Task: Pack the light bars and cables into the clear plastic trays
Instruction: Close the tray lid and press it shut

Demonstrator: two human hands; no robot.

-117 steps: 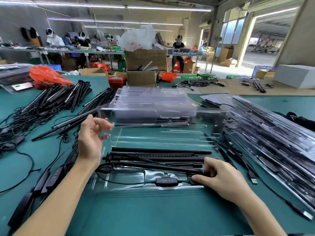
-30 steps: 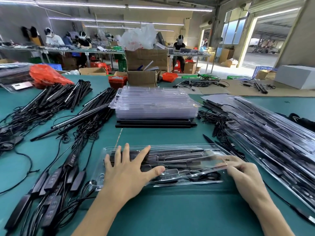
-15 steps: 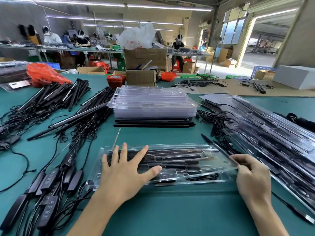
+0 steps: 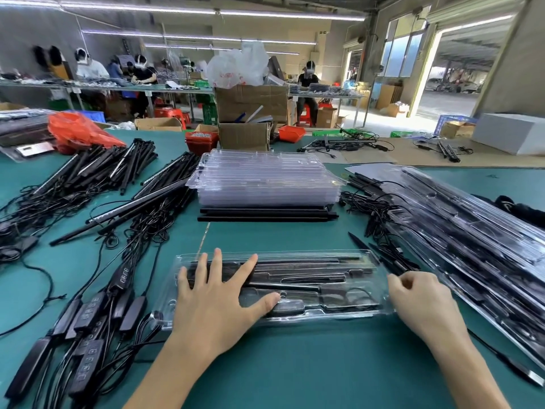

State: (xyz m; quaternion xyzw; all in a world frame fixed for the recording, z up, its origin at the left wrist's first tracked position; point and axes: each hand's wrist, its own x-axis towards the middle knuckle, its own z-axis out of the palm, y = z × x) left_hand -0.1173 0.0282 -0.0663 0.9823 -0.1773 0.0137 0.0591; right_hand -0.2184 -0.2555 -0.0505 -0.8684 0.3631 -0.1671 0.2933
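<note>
Now that the clear plastic clamshell tray (image 4: 295, 290) is folded shut over its black light bars (image 4: 309, 262), the left hand (image 4: 218, 302) presses flat on it while the right hand (image 4: 421, 299), fingers curled, pinches its right edge: one pack looks finished.

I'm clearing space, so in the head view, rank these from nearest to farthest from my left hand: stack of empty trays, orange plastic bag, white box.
1. Stack of empty trays, straight ahead of the left hand.
2. Orange plastic bag, far left.
3. White box, far right.

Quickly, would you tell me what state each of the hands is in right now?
Left hand: open, fingers spread flat, pressing on the closed clear plastic tray.
Right hand: fingers curled at the tray's right end; whether it grips the tray cannot be told.
</note>
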